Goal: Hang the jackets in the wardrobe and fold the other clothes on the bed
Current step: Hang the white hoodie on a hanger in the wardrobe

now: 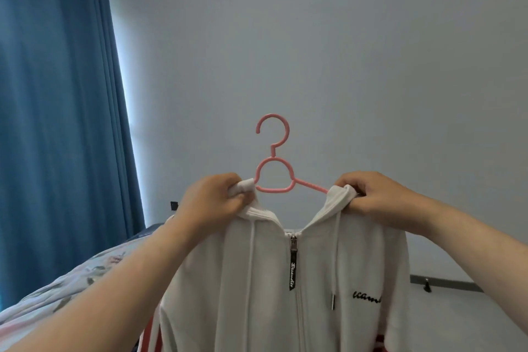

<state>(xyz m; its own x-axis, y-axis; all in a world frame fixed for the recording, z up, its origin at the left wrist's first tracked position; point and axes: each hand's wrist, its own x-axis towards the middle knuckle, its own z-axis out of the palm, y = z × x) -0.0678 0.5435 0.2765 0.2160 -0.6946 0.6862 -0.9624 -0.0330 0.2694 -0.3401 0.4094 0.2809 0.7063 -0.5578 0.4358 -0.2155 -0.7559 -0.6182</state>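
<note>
A white zip-up hooded jacket [257,280] hangs in front of me on a pink plastic hanger [273,171], zipped up, with black script on its chest. The hanger's hook stands upright above the collar. My left hand [213,200] grips the jacket's left collar edge where it lies over the hanger's arm. My right hand [374,194] pinches the right collar edge at the hanger's other arm. Both hands hold the jacket up at chest height before a pale wall.
A bed with a floral cover [65,286] lies at lower left. A blue curtain [57,108] fills the left side. A red and white striped garment [155,334] shows below the jacket. A dark rail [445,284] runs along the wall at right.
</note>
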